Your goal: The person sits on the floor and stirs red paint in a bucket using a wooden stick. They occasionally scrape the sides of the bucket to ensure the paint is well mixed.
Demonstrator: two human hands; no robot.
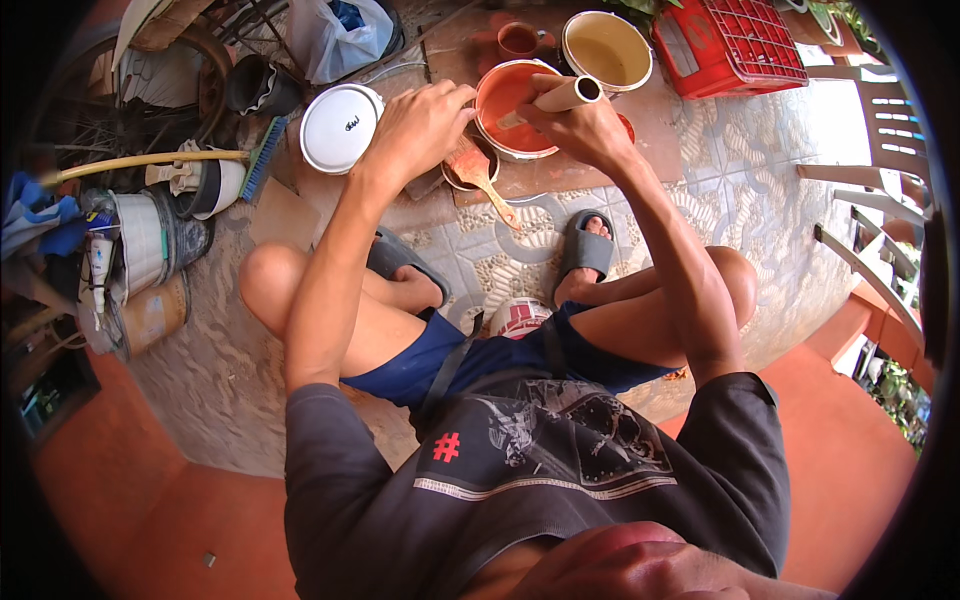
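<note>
A bucket of orange-red paint [507, 90] stands in front of me. Curled at its left rim is my left hand [425, 120], fingers closed on the edge, though the fingertips are partly hidden. My right hand [588, 128] grips a pale hollow tube [566, 97] over the paint, its dark open end pointing up and right. Below that hand, a pale end reaches into the paint. A wide paintbrush [474, 168], its head coated orange, rests across a small container [458, 182] beside the bucket, handle toward me. Left of it lies a white round lid [340, 128].
Behind are a bucket of yellowish liquid [608, 50], a brown pot [518, 40] and a red crate [730, 45]. A blue-bristled broom [262, 160], buckets [140, 240] and a plastic bag [340, 40] crowd the left. White chairs [875, 215] stand right on the tiled floor [740, 150].
</note>
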